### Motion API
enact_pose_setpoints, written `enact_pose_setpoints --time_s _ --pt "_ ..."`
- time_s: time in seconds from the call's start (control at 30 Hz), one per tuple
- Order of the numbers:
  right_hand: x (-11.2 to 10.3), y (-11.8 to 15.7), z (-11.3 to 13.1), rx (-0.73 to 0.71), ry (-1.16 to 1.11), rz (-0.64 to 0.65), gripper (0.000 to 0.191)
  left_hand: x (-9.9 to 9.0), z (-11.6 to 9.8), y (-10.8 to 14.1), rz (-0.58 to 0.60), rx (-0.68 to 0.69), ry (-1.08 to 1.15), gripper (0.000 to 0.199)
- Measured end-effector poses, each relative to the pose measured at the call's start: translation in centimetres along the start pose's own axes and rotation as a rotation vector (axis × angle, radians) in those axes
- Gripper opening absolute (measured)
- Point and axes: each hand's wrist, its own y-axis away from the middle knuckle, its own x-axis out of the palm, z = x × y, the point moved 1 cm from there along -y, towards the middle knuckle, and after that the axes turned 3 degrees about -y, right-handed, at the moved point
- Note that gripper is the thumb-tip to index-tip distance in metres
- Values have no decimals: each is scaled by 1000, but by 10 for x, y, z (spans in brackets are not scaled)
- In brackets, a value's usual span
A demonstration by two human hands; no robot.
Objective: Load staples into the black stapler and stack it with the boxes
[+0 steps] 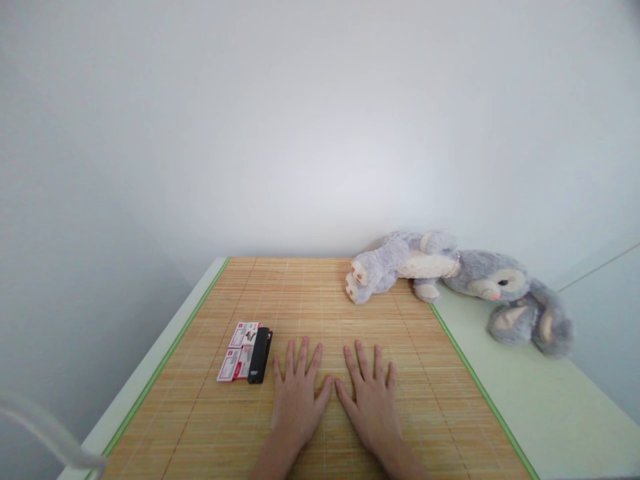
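Note:
My left hand lies flat, palm down, on a bamboo mat, its fingers spread. Beside it, also flat with fingers apart, rests my right hand. The two thumbs almost meet in the middle; I cannot tell whether they touch. Just left of my left hand is a black stapler, lying lengthwise away from me. Small red and white boxes, printed with labels, sit against the stapler's left side. Neither hand holds anything.
A grey plush rabbit lies on its side at the back right, its head and ears past the mat's green edge on the pale tabletop. A white wall rises behind. A blurred pale curved bar enters at lower left.

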Motion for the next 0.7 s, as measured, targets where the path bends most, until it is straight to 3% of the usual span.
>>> enact_pose_setpoints --time_s 0.7 --pt "2 0 -1 3 -2 -3 71 0 0 1 5 -6 4 69"
